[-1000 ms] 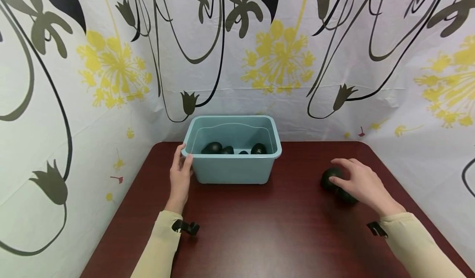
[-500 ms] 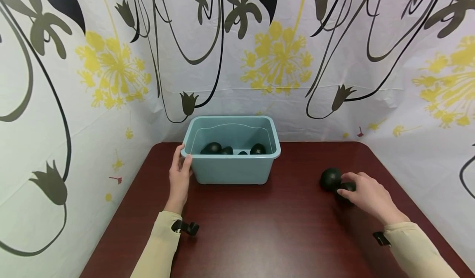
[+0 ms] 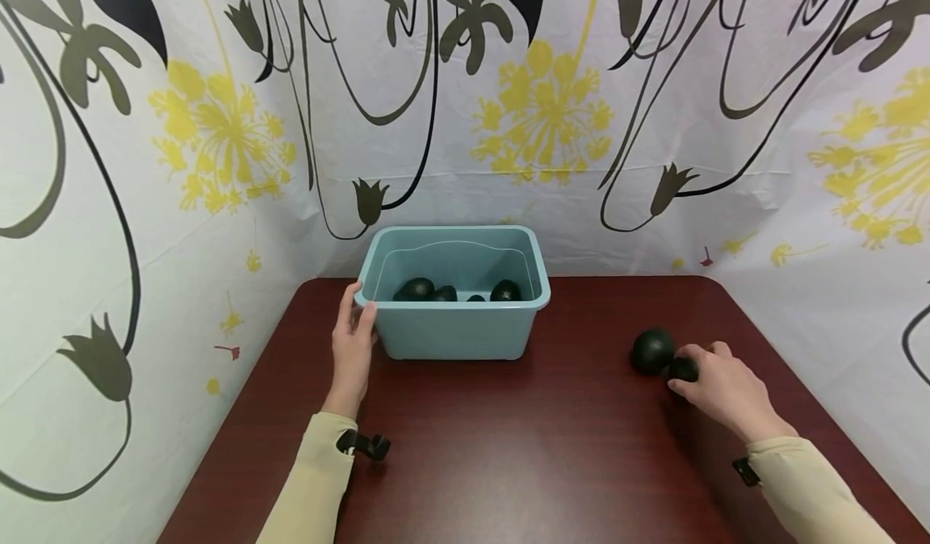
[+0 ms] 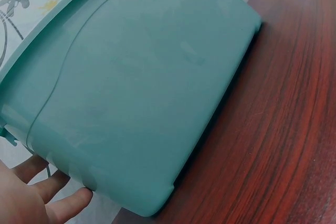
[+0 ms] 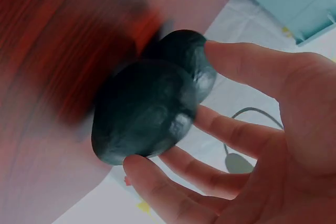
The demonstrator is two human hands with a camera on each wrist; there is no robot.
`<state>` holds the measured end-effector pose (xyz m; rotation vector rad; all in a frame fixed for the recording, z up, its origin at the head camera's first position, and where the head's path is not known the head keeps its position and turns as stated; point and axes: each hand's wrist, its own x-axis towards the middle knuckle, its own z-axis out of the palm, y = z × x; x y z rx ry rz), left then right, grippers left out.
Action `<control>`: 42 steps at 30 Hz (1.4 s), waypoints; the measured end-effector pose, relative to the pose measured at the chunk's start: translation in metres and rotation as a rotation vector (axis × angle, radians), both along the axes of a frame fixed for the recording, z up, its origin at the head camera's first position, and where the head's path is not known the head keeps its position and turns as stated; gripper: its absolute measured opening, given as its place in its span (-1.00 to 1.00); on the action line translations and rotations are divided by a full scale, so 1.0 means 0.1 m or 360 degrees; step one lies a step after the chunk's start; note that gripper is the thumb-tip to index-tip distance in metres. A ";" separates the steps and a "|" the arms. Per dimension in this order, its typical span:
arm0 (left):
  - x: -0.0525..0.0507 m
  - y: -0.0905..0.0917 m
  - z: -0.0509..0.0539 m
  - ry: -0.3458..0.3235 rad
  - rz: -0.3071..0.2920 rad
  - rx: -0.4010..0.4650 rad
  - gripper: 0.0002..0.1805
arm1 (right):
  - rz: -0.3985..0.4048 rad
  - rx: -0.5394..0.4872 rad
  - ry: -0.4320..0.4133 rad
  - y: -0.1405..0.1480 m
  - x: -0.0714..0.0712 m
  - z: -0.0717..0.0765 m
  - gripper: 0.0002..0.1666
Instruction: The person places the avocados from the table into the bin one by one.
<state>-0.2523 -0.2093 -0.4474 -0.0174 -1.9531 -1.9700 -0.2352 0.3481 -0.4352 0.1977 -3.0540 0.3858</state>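
On the right of the table, my right hand (image 3: 729, 389) holds a dark green avocado (image 3: 683, 371) between thumb and fingers. A second, round-looking avocado (image 3: 652, 351) lies right beside it, to its left. In the right wrist view the nearer avocado (image 5: 144, 111) partly covers the other avocado (image 5: 189, 59), and the thumb tip is close to the rear one. My left hand (image 3: 352, 362) rests against the left front corner of a light blue plastic bin (image 3: 454, 331). Its extended fingers touch the bin's wall (image 4: 131, 87) in the left wrist view.
Several avocados (image 3: 416, 290) lie inside the bin, partly hidden by its front wall. The dark red wooden table (image 3: 523, 447) ends at a patterned cloth (image 3: 552, 205) at the back and sides. A black camera mount sits on each wrist.
My right hand has moved from above the farther avocado to the nearer one, where its fingers have closed. Both avocados have shifted slightly right. The left hand and bin have stayed put.
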 end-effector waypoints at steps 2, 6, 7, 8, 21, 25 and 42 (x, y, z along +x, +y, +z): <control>-0.05 -0.02 -0.06 0.0003 0.0004 0.0009 -0.37 | -0.0015 0.0010 0.0007 0.02 -0.01 -0.02 -0.25; -0.13 -0.05 -0.19 0.0016 0.0028 0.0003 -0.39 | -0.0019 0.0025 -0.0012 0.06 -0.03 -0.07 -0.17; -0.14 -0.05 -0.20 0.0021 0.0038 -0.0003 -0.39 | -0.0017 0.0027 -0.0017 0.06 -0.03 -0.09 -0.15; -0.15 -0.05 -0.21 0.0028 0.0047 -0.0009 -0.40 | -0.0013 0.0026 -0.0019 0.07 -0.03 -0.10 -0.14; -0.17 -0.06 -0.24 0.0062 0.0065 -0.0012 -0.39 | -0.0019 0.0002 -0.0008 0.17 -0.07 -0.30 -0.04; -0.17 -0.06 -0.25 0.0075 0.0060 -0.0011 -0.39 | -0.0008 -0.0010 0.0014 0.20 -0.07 -0.29 -0.08; -0.17 -0.05 -0.23 0.0078 0.0053 -0.0007 -0.39 | -0.0004 -0.0103 0.0116 0.29 -0.02 -0.30 -0.28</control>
